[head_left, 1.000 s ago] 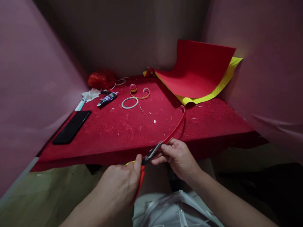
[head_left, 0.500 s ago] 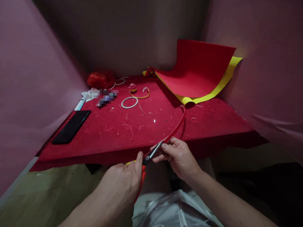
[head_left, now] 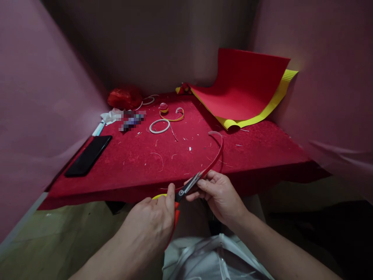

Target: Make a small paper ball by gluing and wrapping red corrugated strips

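My left hand (head_left: 155,216) is closed on the handles of a pair of scissors (head_left: 181,193), whose dark blades are slightly apart and point up to the right. A narrow red corrugated paper strip (head_left: 217,155) is pinched between the fingers of my right hand (head_left: 220,194). The strip curves up over the table, its pale far end bent to the left. The blades lie along the strip, right by my right fingertips. A thin red sliver runs from the blades toward my left hand. Parts of the fingers on both hands are hidden.
On the red-covered table (head_left: 96,190) lie a black phone (head_left: 89,155), a white ring (head_left: 159,131), a small coiled paper piece (head_left: 163,108), a red plastic bag (head_left: 125,98) and thin offcuts. Red (head_left: 247,85) and yellow (head_left: 276,101) corrugated sheets stand at the back right. Pinkish panels flank both sides.
The scissor blades have parted a little. The strip's far end has swung left, and more of the thin sliver shows near my left hand.
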Demonstrator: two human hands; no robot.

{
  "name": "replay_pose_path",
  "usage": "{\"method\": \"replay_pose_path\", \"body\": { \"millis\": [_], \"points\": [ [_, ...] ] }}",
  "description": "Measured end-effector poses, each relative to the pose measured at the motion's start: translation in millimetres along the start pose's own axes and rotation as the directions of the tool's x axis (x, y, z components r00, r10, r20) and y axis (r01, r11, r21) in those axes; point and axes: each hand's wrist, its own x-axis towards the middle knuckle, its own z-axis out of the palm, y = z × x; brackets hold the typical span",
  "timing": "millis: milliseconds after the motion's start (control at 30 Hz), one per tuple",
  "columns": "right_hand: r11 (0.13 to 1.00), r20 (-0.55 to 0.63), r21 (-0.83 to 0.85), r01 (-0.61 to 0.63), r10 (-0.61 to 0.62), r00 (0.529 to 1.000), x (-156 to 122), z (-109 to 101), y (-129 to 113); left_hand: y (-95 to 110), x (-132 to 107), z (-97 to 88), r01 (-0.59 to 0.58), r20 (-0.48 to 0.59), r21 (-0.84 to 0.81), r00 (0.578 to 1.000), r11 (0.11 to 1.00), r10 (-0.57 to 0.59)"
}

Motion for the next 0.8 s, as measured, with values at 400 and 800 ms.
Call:
{"method": "replay_pose_path", "body": {
  "millis": [400,800],
  "points": [
    [1.0,-0.004,0.006,-0.006,0.006,1.0,-0.7,5.5,0.6,-4.1,-4.5,-1.8,-0.005,-0.006,0.044,1.0,0.999,0.005],
    [0.999,-0.053,0.021,-0.033,0.034,0.998,-0.9,6.8,-0.9,-8.7,-12.0,10.7,0.073,-0.205,-0.152,0.973,0.986,-0.103]
  ]
}}
